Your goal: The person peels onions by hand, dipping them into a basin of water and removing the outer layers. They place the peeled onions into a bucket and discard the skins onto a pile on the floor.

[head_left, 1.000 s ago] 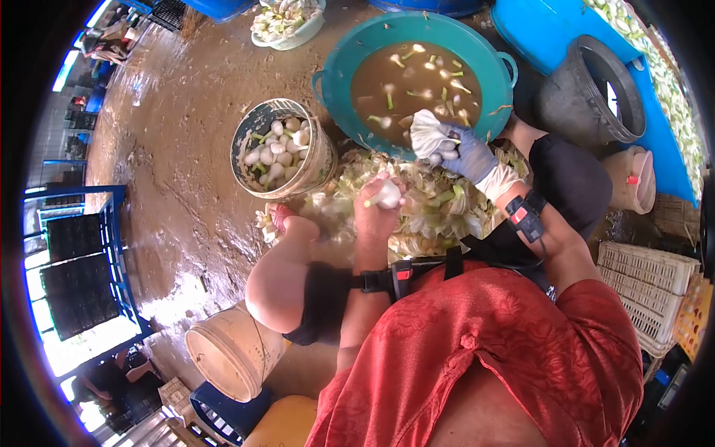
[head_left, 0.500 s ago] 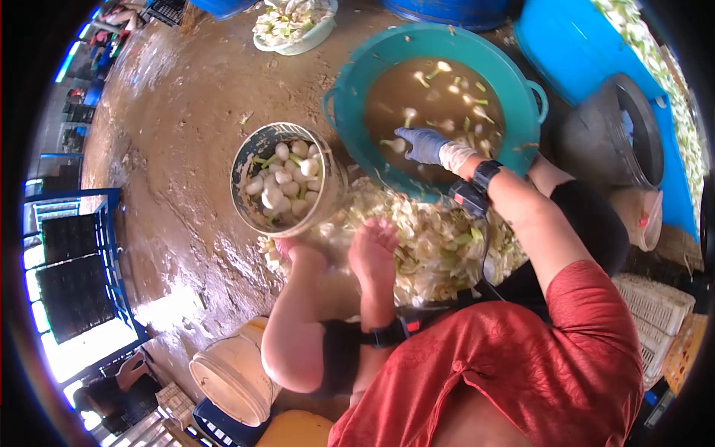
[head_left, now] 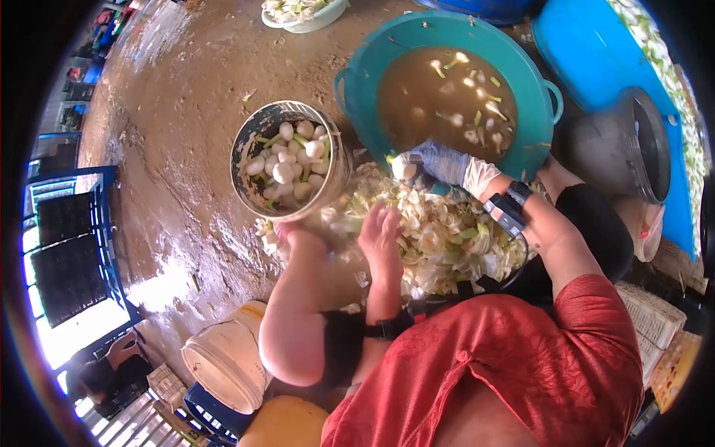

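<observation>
My right hand (head_left: 443,162), in a blue glove with a white cuff, is closed on a white garlic bulb (head_left: 404,167) at the near rim of the green tub (head_left: 538,123). Brown water (head_left: 406,89) in the tub holds several more white bulbs with green stems. Bare and empty, my left hand (head_left: 381,231) is raised above the pile of pale peelings (head_left: 454,238), fingers stretched and pointing away from me. Left of the tub, a dirty white bucket (head_left: 339,167) contains several cleaned white bulbs (head_left: 283,173).
Wet brown floor (head_left: 171,141) extends to the left. A pale basin (head_left: 309,22) of peelings stands at the back. On the right are a dark bucket (head_left: 607,145) and a blue container (head_left: 588,56). An upturned cream bucket (head_left: 223,365) lies near my knee.
My right hand has come out of the tub toward me, bringing a garlic bulb to its near rim. My left hand's fingers have straightened. The view has shifted slightly.
</observation>
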`<state>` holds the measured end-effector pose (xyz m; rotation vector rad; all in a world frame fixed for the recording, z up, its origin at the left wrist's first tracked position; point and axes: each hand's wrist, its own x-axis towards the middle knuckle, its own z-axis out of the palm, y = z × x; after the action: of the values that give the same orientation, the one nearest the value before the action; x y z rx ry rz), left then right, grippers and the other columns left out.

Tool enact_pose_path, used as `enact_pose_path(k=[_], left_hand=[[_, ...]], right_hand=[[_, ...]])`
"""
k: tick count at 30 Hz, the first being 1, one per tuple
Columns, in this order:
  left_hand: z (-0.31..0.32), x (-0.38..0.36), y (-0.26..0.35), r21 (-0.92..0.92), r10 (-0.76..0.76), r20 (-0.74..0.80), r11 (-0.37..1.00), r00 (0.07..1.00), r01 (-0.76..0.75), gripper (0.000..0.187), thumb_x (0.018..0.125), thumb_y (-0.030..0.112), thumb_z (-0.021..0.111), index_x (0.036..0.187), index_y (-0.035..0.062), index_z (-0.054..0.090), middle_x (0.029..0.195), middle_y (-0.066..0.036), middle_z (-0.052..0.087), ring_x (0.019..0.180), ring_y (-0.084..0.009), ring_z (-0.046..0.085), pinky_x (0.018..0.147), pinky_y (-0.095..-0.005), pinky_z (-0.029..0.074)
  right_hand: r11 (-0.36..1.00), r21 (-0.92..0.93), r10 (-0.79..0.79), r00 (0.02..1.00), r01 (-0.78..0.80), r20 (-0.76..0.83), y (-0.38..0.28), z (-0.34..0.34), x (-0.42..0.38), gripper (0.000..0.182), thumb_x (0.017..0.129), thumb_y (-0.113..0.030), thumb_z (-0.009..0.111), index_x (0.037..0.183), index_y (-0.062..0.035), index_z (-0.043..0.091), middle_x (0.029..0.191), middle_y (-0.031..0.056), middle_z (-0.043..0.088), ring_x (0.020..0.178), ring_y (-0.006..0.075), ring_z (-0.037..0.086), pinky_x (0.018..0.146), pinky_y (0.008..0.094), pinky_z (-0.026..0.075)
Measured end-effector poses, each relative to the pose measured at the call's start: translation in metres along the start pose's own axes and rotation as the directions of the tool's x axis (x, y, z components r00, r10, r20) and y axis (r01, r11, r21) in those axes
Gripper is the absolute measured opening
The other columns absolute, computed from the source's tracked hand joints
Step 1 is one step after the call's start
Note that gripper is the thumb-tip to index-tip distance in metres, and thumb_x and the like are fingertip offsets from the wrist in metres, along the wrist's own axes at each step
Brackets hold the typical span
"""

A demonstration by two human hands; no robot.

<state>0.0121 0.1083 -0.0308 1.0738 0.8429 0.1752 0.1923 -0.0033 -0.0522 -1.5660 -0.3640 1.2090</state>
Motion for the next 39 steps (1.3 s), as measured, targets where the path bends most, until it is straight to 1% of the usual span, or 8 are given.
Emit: enact_pose_path(k=[2, 5, 9, 14, 16, 21, 31, 39], left_hand=[[0.003, -0.001, -0.01, 0.085, 0.139, 0.071, 0.986, 0.988, -0.145, 0.051, 0.086, 0.017, 0.061, 0.13, 0.0002, 0.042, 0.104, -0.009, 0.06, 0.088, -0.0115, 0.055, 0.073, -0.0251, 0.046], [0.01, -0.01, 0.002, 0.166, 0.16, 0.216, 0.966, 0.963, -0.198, 0.046, 0.088, 0.019, 0.058, 0.128, 0.0007, 0.044, 0.102, -0.007, 0.059, 0.087, -0.0116, 0.057, 0.072, -0.0246, 0.048], [0.013, -0.025, 0.002, -0.078, 0.2, 0.228, 0.979, 0.953, -0.187, 0.036, 0.089, 0.017, 0.057, 0.119, 0.0001, 0.049, 0.095, -0.006, 0.059, 0.084, -0.0146, 0.059, 0.072, -0.0283, 0.053], [0.011, -0.035, -0.001, -0.127, 0.203, 0.256, 0.976, 0.945, -0.175, 0.034, 0.088, 0.015, 0.057, 0.118, -0.0007, 0.05, 0.094, -0.006, 0.059, 0.081, -0.0143, 0.06, 0.07, -0.0294, 0.054], [0.013, -0.042, 0.0, -0.125, 0.198, 0.266, 0.978, 0.943, -0.17, 0.033, 0.088, 0.015, 0.057, 0.117, -0.0012, 0.051, 0.093, -0.006, 0.059, 0.079, -0.0139, 0.06, 0.068, -0.0294, 0.055], [0.012, -0.053, -0.005, 0.091, 0.271, 0.288, 0.947, 0.918, -0.308, 0.034, 0.088, 0.014, 0.056, 0.116, -0.0049, 0.051, 0.089, -0.008, 0.059, 0.073, -0.0139, 0.061, 0.064, -0.0281, 0.055], [0.008, -0.056, -0.002, -0.089, 0.097, 0.334, 0.993, 0.937, -0.072, 0.037, 0.087, 0.014, 0.057, 0.116, -0.0073, 0.05, 0.088, -0.013, 0.062, 0.07, -0.0226, 0.064, 0.063, -0.031, 0.055], [0.014, -0.057, -0.009, 0.178, 0.223, 0.305, 0.942, 0.926, -0.286, 0.037, 0.086, 0.009, 0.056, 0.119, -0.0085, 0.05, 0.083, -0.012, 0.062, 0.066, -0.0156, 0.062, 0.058, -0.0265, 0.054]], right_hand=[[0.982, 0.146, 0.121, 0.992, -0.123, 0.027, -0.02, 0.023, -0.033, 0.034, 0.094, -0.029, 0.046, 0.091, -0.0007, 0.063, 0.065, 0.0057, 0.063, 0.05, 0.0111, 0.056, 0.049, 0.0243, 0.046], [0.89, -0.261, -0.37, 0.926, 0.375, 0.069, -0.012, 0.044, -0.059, 0.042, 0.094, -0.038, 0.043, 0.082, 0.0006, 0.057, 0.06, 0.0069, 0.059, 0.046, 0.0145, 0.058, 0.046, 0.0286, 0.05], [0.997, -0.073, -0.039, 0.998, 0.036, -0.039, -0.021, 0.053, -0.087, 0.036, 0.093, -0.032, 0.048, 0.082, 0.0009, 0.057, 0.062, 0.0067, 0.059, 0.049, 0.0136, 0.058, 0.046, 0.0272, 0.047], [0.972, -0.065, -0.234, 0.935, 0.225, -0.267, -0.01, 0.063, -0.102, 0.026, 0.087, -0.026, 0.056, 0.084, -0.0011, 0.062, 0.064, 0.0092, 0.06, 0.055, 0.0177, 0.059, 0.052, 0.0293, 0.047], [0.652, -0.626, -0.664, 0.721, 0.429, -0.198, -0.01, 0.07, -0.108, 0.02, 0.08, -0.023, 0.06, 0.083, -0.0036, 0.064, 0.068, 0.0154, 0.061, 0.06, 0.0273, 0.06, 0.059, 0.037, 0.048], [0.441, -0.896, -0.559, 0.796, 0.048, -0.233, -0.009, 0.088, -0.12, 0.013, 0.071, -0.019, 0.057, 0.068, -0.0063, 0.06, 0.065, 0.0163, 0.059, 0.066, 0.0362, 0.059, 0.062, 0.0456, 0.046], [0.799, -0.53, -0.555, 0.689, 0.285, -0.466, 0.018, 0.07, -0.112, 0.014, 0.073, -0.016, 0.058, 0.074, -0.0036, 0.064, 0.07, 0.019, 0.06, 0.065, 0.0357, 0.059, 0.063, 0.0407, 0.048], [0.567, -0.816, -0.627, 0.703, 0.115, -0.336, 0.015, 0.091, -0.126, 0.012, 0.069, -0.018, 0.06, 0.071, -0.0056, 0.061, 0.065, 0.0164, 0.059, 0.064, 0.035, 0.058, 0.06, 0.0441, 0.046]])
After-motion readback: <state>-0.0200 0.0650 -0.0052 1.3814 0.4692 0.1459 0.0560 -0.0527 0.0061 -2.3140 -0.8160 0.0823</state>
